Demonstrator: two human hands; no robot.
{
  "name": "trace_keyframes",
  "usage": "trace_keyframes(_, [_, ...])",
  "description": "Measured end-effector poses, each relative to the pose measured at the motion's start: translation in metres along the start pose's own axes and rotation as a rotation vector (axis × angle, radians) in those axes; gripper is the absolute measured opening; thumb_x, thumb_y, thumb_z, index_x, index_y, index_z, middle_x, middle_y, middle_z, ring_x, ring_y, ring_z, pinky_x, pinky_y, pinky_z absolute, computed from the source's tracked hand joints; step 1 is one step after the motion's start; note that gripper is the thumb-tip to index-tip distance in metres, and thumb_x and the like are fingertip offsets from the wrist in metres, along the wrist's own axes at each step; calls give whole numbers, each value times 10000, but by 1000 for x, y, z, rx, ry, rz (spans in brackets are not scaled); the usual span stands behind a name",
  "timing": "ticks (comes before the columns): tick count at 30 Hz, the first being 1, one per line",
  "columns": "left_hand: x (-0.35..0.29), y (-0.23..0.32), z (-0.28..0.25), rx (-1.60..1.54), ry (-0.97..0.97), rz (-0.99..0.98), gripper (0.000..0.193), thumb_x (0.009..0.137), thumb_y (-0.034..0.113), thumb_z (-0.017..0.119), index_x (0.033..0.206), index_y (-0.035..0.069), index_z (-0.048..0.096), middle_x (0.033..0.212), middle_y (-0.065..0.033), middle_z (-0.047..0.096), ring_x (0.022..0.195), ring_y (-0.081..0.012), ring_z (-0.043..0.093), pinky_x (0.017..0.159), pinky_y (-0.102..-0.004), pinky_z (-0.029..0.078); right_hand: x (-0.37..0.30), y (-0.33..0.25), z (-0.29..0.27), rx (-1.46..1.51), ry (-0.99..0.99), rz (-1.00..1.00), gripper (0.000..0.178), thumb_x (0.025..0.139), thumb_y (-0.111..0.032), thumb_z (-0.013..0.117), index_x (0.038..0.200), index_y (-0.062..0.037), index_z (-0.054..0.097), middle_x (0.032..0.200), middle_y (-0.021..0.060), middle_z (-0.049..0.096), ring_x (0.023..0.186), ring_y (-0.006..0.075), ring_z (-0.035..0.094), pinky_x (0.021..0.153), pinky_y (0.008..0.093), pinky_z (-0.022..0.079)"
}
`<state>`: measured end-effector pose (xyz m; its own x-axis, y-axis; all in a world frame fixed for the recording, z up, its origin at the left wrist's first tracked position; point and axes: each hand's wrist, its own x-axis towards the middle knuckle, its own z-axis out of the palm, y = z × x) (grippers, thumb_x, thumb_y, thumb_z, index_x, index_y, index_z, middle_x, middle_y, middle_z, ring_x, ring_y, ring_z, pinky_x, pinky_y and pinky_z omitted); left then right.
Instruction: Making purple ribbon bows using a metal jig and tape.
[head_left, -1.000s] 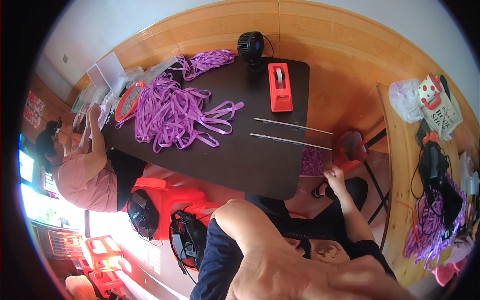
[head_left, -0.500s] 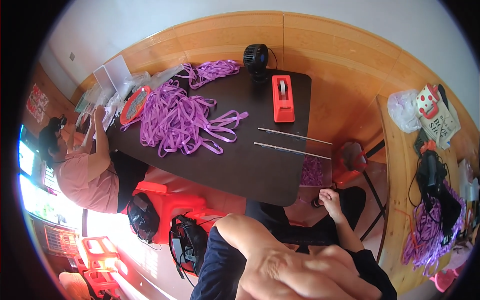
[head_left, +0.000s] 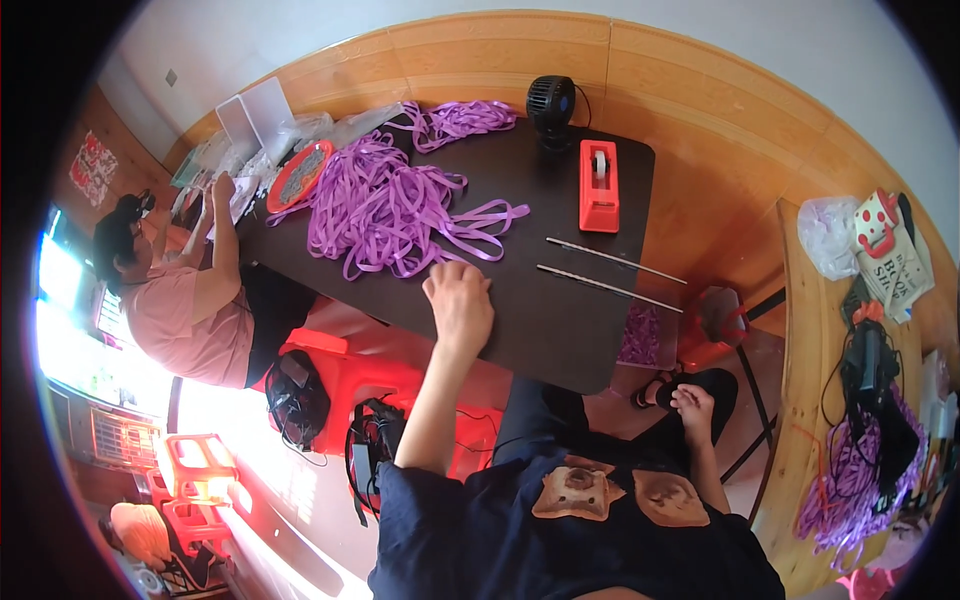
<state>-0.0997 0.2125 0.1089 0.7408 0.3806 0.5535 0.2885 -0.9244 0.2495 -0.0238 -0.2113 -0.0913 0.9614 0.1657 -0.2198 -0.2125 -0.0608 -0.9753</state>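
Observation:
Over the table's (head_left: 520,340) near edge is my left hand (head_left: 460,303), its fingers bent downward and slightly apart. No held thing shows in it, though the fingertips are partly hidden. Just beyond it lies a large tangled heap of purple ribbon straps (head_left: 385,205), with several loops trailing right. My right hand (head_left: 692,410) is low beside my knee, off the table, its fingers curled in with nothing seen in them. Two thin metal rods (head_left: 610,288) stick out over the table's right edge. A red tape dispenser (head_left: 600,205) stands behind them.
A black fan (head_left: 551,105) stands at the back. Another person (head_left: 195,300) works at the left end, near a red plate (head_left: 300,178) of small grey pieces. Right are a red bin (head_left: 715,310) and a wooden bench (head_left: 790,400) with more purple straps (head_left: 860,490). Red stools (head_left: 355,375) stand nearby.
My left arm has swung from close to my body out to the table, near the straps. My right hand has shifted slightly down and right. The whole view has tilted a little.

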Motion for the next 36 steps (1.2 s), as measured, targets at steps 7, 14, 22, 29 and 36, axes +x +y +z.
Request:
trace_keyframes(7, [-25, 84, 20, -555, -139, 428, 226, 640, -56, 563, 855, -9, 613, 859, -148, 583, 816, -333, 553, 740, -407, 464, -24, -111, 57, -51, -29, -410, 120, 876, 32, 565, 984, 66, 605, 860, 77, 637, 718, 112, 607, 679, 218, 481])
trace_keyframes(14, [-46, 123, 7, -1010, -369, 568, 241, 663, -74, 595, 894, -10, 615, 880, -136, 576, 861, -324, 555, 754, -376, 479, -43, -190, 97, -183, -458, -606, 528, 689, 161, 547, 1195, 9, 527, 1146, 109, 545, 998, 160, 565, 849, 252, 441])
trace_keyframes(22, [-29, 147, -12, -1922, -910, -210, 261, 840, -103, 567, 1078, 4, 569, 1004, -40, 588, 939, -112, 581, 825, -249, 481, -28, -226, 88, -280, -549, -647, 397, 659, 84, 604, 1048, 8, 615, 922, 122, 656, 791, 224, 615, 726, 302, 457])
trace_keyframes(29, [-9, 165, -6, -1714, -1354, -308, 377, 914, 72, 556, 1273, -24, 496, 985, -68, 621, 725, -102, 591, 642, -218, 472, -13, -246, 46, -286, -211, -933, 158, 777, 46, 605, 925, 12, 652, 734, 67, 616, 656, 191, 563, 619, 289, 411])
trace_keyframes(36, [-45, 194, 13, -1879, -1362, -717, 240, 949, 167, 525, 1066, -21, 618, 736, -36, 598, 479, -71, 442, 431, -169, 326, -3, -232, 31, -282, -169, -780, 269, 765, 142, 514, 988, 34, 619, 804, 98, 593, 718, 172, 593, 645, 249, 465])
